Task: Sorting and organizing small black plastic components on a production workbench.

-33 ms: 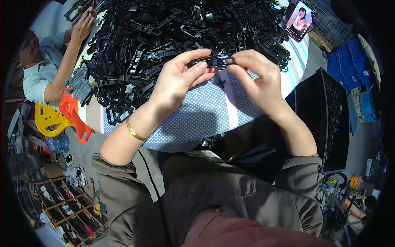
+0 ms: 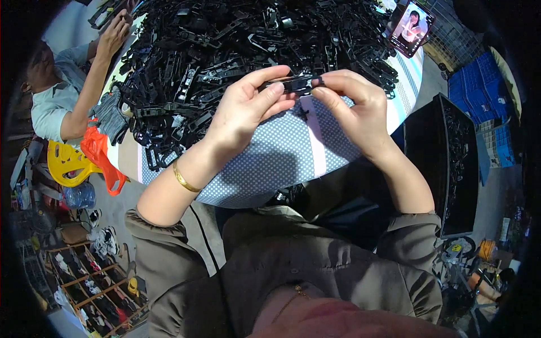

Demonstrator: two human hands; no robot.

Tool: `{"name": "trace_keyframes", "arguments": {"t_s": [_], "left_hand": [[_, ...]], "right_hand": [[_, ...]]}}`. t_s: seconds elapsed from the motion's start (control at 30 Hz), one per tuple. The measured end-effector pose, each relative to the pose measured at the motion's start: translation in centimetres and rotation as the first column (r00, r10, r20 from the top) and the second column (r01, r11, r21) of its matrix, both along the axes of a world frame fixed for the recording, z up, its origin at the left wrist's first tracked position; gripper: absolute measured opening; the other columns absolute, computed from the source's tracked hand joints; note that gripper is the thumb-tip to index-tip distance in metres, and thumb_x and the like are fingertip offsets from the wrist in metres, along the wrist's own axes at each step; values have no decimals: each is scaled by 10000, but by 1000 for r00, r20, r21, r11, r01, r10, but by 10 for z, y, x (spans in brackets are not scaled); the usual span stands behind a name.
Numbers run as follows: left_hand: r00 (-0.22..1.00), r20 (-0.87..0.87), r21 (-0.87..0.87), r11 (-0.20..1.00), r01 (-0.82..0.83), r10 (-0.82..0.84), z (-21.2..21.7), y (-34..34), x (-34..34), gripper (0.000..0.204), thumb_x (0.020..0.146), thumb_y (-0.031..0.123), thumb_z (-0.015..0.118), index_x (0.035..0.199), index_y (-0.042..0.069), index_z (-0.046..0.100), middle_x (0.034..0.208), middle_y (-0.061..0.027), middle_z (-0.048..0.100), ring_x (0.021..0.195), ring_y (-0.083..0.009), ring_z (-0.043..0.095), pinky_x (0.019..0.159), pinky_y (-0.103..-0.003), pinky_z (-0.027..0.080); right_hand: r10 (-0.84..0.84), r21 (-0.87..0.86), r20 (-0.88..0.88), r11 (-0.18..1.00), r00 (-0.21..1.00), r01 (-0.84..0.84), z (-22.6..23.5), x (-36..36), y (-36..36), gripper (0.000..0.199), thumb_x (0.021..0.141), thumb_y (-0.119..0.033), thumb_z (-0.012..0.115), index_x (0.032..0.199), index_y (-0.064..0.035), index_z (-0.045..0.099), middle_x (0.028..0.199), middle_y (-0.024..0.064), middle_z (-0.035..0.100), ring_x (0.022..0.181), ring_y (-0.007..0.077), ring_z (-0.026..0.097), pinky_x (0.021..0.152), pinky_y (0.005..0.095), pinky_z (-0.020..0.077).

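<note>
Between my two hands, above the near edge of the table, is a slim black part (image 2: pixel 297 85) with a shiny metal piece on it. My left hand (image 2: pixel 248 104) pinches its left end between thumb and fingers. At its right end, the thumb and index finger of my right hand (image 2: pixel 355 104) are closed on what looks like a small dark end of the same part. Whether that end is a separate piece I cannot tell. Just beyond my hands lies a large heap of similar black parts (image 2: pixel 225 39), some with silvery metal bits.
A dotted cloth (image 2: pixel 253 163) covers the table. At its far right a phone (image 2: pixel 411 28) stands upright. Right of me is a black bin (image 2: pixel 422 163) with more parts, near blue crates (image 2: pixel 479 84). A co-worker (image 2: pixel 67 96) sits at left, by a red bag (image 2: pixel 98 152) and yellow stool (image 2: pixel 65 163).
My right hand has shifted very slightly to the right. Both hands keep hold of the black part, which has turned a little.
</note>
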State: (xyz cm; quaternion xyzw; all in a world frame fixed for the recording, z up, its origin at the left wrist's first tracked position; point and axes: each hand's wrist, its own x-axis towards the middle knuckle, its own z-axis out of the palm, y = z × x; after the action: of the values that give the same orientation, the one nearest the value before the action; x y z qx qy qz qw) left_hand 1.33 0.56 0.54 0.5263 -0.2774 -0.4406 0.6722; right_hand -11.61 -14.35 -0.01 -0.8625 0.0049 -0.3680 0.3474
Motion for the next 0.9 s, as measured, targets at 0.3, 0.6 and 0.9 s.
{"name": "trace_keyframes", "arguments": {"t_s": [0.3, 0.6, 0.9], "left_hand": [[998, -59, -116, 993, 22, -29, -7, 0, -4, 437, 956, 198, 376, 1279, -90, 315, 1152, -205, 493, 1084, -241, 512, 970, -330, 426], [994, -63, -85, 992, 88, -93, -9, 1, -3, 461, 946, 186, 401, 1286, -106, 293, 1181, -219, 470, 1091, -252, 511, 971, -329, 425], [981, 184, -41, 996, 74, -65, -5, 0, -14, 438, 933, 114, 415, 1307, -80, 296, 1141, -178, 516, 974, -191, 577, 848, -268, 489]], "right_hand": [[-31, 380, -134, 921, 991, 80, -5, 7, 10, 162, 771, -105, 696, 864, 11, 632, 754, 42, 644, 667, 66, 589, 602, 180, 478], [-55, 409, -107, 908, 993, 94, -3, 8, 12, 138, 777, -118, 693, 802, 8, 644, 723, 30, 642, 638, 56, 568, 569, 179, 450], [-225, -137, -182, 970, 957, 202, 3, 6, 4, 279, 729, -244, 723, 626, -11, 609, 519, 66, 569, 434, 127, 524, 428, 243, 398]]}}
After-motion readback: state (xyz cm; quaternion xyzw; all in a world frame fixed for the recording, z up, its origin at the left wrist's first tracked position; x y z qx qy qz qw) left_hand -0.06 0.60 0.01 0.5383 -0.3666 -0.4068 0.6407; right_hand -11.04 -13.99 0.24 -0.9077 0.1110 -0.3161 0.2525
